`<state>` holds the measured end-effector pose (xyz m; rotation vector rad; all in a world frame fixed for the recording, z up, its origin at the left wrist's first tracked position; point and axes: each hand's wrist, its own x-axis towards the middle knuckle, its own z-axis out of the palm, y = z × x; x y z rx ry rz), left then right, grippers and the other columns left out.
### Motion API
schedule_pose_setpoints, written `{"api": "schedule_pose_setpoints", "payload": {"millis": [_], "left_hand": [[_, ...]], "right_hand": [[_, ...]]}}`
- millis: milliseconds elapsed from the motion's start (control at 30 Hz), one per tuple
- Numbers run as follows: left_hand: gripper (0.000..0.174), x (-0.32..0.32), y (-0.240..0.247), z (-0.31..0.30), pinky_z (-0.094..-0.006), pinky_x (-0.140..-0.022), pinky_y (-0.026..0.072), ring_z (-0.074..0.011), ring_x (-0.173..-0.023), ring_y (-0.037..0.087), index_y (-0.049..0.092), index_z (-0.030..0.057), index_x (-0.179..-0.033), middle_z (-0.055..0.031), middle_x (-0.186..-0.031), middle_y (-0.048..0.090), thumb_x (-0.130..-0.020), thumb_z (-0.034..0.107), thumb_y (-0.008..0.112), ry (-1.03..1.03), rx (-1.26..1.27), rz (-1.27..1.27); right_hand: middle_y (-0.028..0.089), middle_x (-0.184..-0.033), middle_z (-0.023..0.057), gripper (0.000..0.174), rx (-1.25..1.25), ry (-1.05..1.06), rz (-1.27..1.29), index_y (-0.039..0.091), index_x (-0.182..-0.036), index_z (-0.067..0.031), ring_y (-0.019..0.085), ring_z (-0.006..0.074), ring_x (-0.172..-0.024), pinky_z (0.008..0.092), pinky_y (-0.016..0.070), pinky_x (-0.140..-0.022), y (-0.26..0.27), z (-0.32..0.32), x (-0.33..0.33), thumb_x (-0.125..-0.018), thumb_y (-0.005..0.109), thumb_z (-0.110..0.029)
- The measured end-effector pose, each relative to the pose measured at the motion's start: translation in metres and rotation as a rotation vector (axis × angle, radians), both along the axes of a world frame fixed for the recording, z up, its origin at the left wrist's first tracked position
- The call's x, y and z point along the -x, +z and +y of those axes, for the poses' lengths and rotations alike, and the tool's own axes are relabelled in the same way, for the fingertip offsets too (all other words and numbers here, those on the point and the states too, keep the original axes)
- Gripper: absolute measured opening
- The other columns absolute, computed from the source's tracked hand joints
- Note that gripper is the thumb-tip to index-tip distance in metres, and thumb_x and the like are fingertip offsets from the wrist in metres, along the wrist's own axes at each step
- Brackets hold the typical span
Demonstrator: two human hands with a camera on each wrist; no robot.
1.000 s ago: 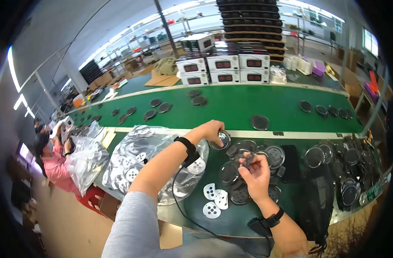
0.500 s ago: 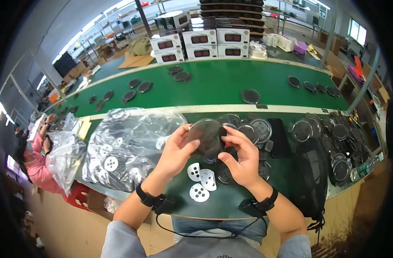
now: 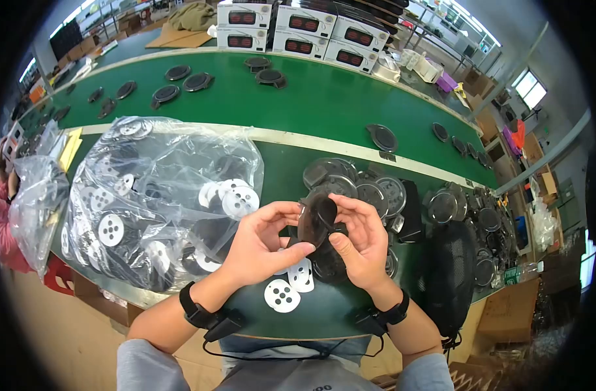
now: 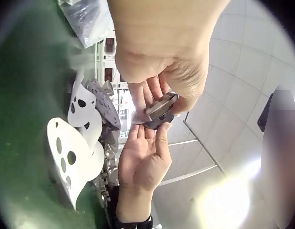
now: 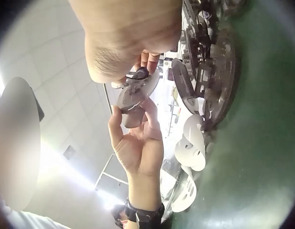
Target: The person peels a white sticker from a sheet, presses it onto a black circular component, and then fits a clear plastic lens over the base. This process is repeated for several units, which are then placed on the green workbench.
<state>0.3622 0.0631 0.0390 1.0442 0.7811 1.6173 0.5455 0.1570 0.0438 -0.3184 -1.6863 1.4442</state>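
My left hand (image 3: 262, 244) pinches a round, smoky translucent plastic cover (image 3: 308, 225) by its edge, held up above the table. From the other side my right hand (image 3: 362, 244) holds a small black rounded piece (image 3: 325, 212) against that cover. In the right wrist view the cover (image 5: 135, 95) stands tilted between both hands, and the black piece (image 5: 140, 73) is under the right fingertips. White discs with black holes (image 3: 282, 295) lie on the table below the hands. Just beyond the hands is a pile of similar dark round covers (image 3: 370, 195).
A clear plastic bag (image 3: 174, 146) of white and dark discs lies at left. A black mesh pouch (image 3: 448, 274) and more dark parts (image 3: 487, 241) are at right. Behind runs a green belt (image 3: 324, 107) bearing dark round parts, with boxes (image 3: 301, 45) beyond. A person in pink sits far left.
The left hand took a round cover from the table's far edge and brought it to the right hand. Both hands now hold parts together, and the cover has turned nearly edge-on.
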Motion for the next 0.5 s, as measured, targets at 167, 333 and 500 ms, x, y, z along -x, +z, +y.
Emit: {"api": "schedule_pose_setpoints", "payload": {"millis": [167, 333, 500], "left_hand": [[0.054, -0.0024, -0.0055, 0.0011, -0.0272, -0.081, 0.0571, -0.0160, -0.113, 0.056, 0.052, 0.0010, -0.128, -0.0071, -0.119, 0.059, -0.079, -0.011, 0.073, -0.028, -0.020, -0.050], [0.054, -0.0029, -0.0051, 0.0004, -0.0235, -0.077, 0.0556, -0.0134, -0.112, 0.054, 0.055, 0.0009, -0.127, -0.0052, -0.117, 0.059, -0.079, -0.009, 0.075, -0.036, 0.014, -0.081], [0.051, -0.0031, -0.0046, 0.0007, -0.0207, -0.074, 0.0545, -0.0112, -0.110, 0.054, 0.057, 0.0004, -0.126, -0.0036, -0.116, 0.059, -0.079, -0.008, 0.075, -0.016, 0.028, -0.079]], "right_hand": [[0.050, -0.137, 0.0163, 0.053, 0.006, -0.007, 0.014, 0.046, -0.130, 0.0023, 0.055, 0.0194, -0.115, 0.0330, 0.0446, -0.098, -0.0056, 0.0018, 0.0003, -0.085, 0.073, 0.001], [0.050, -0.137, 0.0170, 0.055, -0.035, -0.024, -0.004, 0.047, -0.129, 0.0023, 0.056, 0.0197, -0.112, 0.0328, 0.0453, -0.098, -0.0090, 0.0029, 0.0007, -0.083, 0.076, 0.001], [0.051, -0.136, 0.0180, 0.055, -0.050, -0.021, -0.012, 0.047, -0.129, 0.0020, 0.057, 0.0200, -0.111, 0.0329, 0.0456, -0.098, -0.0091, 0.0038, 0.0018, -0.083, 0.076, 0.001]]}}
